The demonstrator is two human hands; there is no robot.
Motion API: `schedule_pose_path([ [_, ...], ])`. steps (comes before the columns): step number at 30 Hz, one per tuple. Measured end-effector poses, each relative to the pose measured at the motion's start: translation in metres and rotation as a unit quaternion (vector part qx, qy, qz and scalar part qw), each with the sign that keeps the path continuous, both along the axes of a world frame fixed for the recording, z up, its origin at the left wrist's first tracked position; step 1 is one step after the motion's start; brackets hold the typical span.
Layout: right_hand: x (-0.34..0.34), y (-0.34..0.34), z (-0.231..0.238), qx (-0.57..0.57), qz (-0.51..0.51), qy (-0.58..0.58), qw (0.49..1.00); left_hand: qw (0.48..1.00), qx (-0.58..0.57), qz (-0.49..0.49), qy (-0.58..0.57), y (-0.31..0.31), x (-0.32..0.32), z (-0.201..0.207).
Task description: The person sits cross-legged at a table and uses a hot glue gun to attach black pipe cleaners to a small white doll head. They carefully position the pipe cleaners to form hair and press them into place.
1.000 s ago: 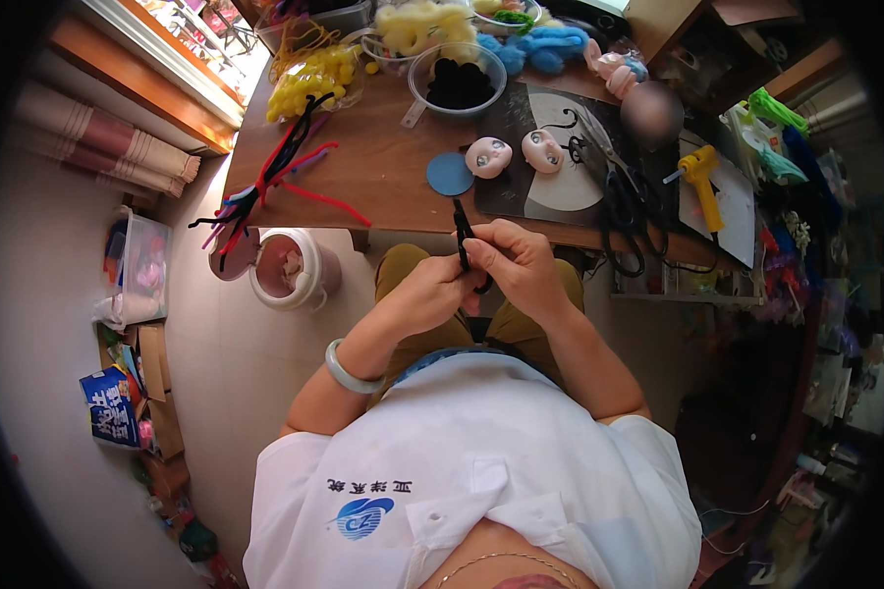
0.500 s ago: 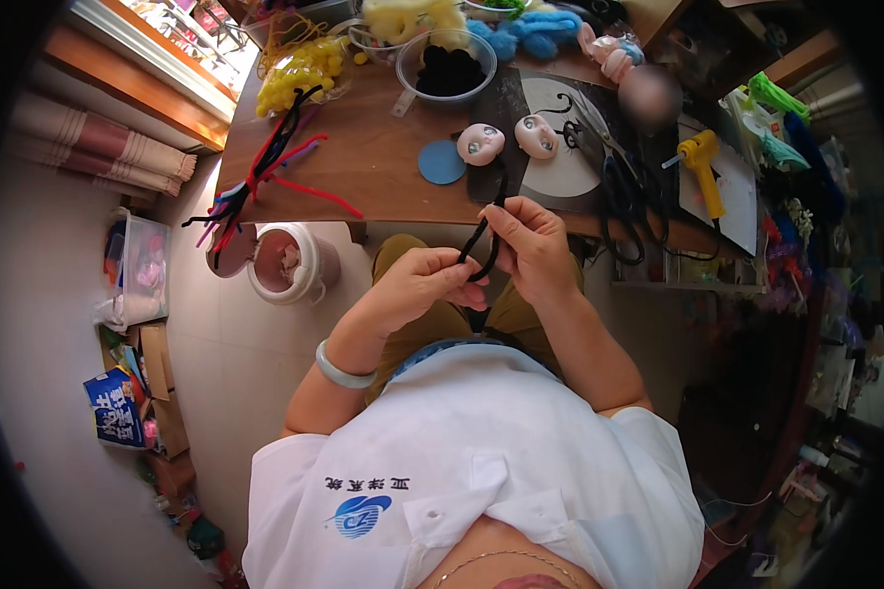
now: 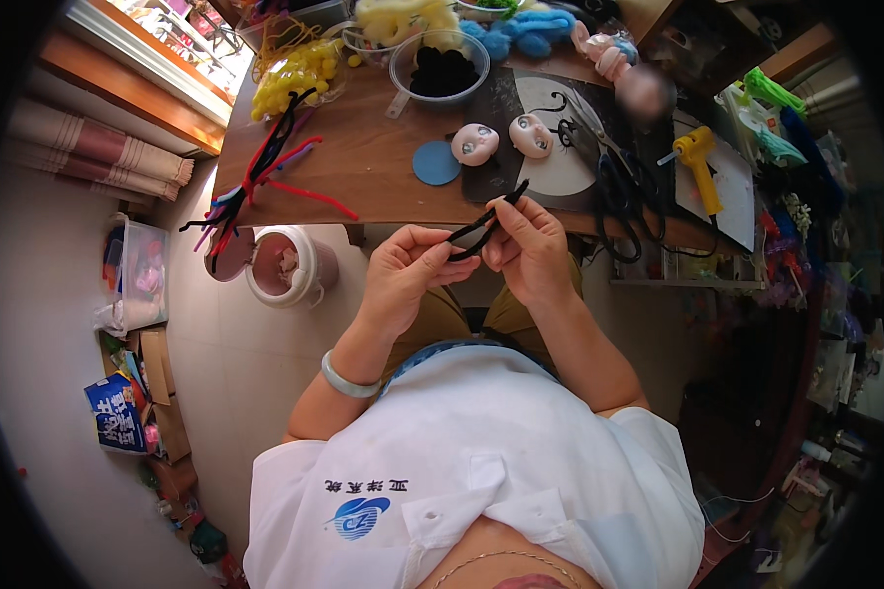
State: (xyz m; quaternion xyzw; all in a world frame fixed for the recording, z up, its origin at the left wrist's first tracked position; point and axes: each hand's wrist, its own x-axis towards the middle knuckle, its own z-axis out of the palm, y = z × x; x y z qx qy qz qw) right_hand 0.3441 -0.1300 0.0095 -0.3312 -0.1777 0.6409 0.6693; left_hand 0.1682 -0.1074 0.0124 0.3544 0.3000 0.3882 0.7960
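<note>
A black pipe cleaner (image 3: 473,232), bent into a narrow loop, stretches between my two hands just in front of the table edge. My left hand (image 3: 410,267) pinches the bend of the loop between thumb and fingers. With thumb and forefinger, my right hand (image 3: 532,242) grips the other end, and a short tip sticks out above it toward the table. Beyond my hands, two pale doll faces (image 3: 475,144) with painted eyes lie side by side on the table, the right one on a dark mat (image 3: 496,182). A blue disc (image 3: 436,163) lies left of them.
Red, black and purple pipe cleaners (image 3: 255,182) overhang the table's left edge above a pink bin (image 3: 283,267). Scissors (image 3: 619,182) and a yellow glue gun (image 3: 698,162) lie at the right. A clear bowl (image 3: 400,74) holds black pieces; a bag of yellow pompoms (image 3: 300,79) lies at the back left.
My left hand has turned and lifted slightly, and the loop has swung from upright to slanting sideways. The pipe cleaner's free end above my right hand now looks shorter and tilts right.
</note>
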Motion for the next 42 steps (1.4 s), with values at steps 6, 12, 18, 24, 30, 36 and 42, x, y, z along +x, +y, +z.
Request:
schedule_pose_path([
  [6,-0.006,-0.002,0.0,0.013,-0.031,0.009,0.999,0.999,0.012,0.002,0.036,-0.004,0.002,-0.001],
  [12,-0.002,-0.001,-0.001,0.008,-0.016,-0.014,1.0,0.994,-0.077,-0.075,0.021,0.001,-0.008,0.002],
  [18,0.001,-0.004,-0.002,0.005,0.006,-0.019,1.0,0.988,-0.139,-0.067,-0.03,0.002,-0.009,0.0],
  [24,0.014,-0.002,0.005,0.022,0.036,-0.025,0.999,0.994,-0.101,-0.021,0.023,-0.001,-0.006,0.008],
  [30,0.018,-0.002,0.004,0.026,0.027,-0.035,0.999,0.996,-0.08,0.002,0.04,-0.002,-0.004,0.007],
  [36,0.019,0.0,-0.002,0.035,-0.01,-0.033,0.999,0.994,-0.074,-0.013,0.075,-0.002,-0.002,0.011],
  [42,0.019,0.002,0.002,0.04,-0.035,-0.031,0.998,0.994,-0.063,-0.022,0.082,-0.002,-0.005,0.01],
])
